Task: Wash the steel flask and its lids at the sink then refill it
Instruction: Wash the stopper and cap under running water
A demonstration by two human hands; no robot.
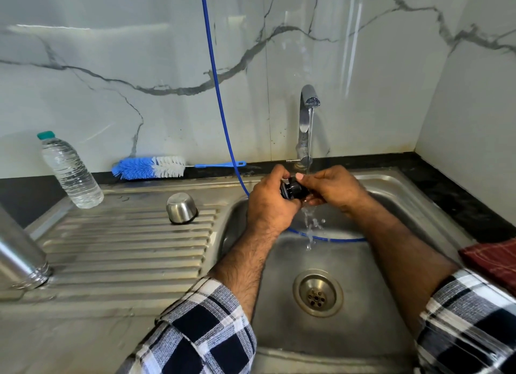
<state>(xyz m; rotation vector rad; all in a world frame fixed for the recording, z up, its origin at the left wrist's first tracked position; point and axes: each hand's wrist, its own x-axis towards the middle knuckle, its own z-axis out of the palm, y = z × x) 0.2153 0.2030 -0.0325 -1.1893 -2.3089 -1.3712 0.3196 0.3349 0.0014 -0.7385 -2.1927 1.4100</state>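
Head: hands (300,195) mid-basin, black lid (293,191).

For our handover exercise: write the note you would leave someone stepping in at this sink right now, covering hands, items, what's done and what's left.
Left hand and right hand both grip the black inner lid at the running tap.
Steel flask stands mouth-down on the drainboard, far left; steel cup lid upturned there too.
Bottle brush lies against the wall; water bottle stands capped.
Done: cannot confirm any washing.
Left: finish rinsing lid, refill, close.
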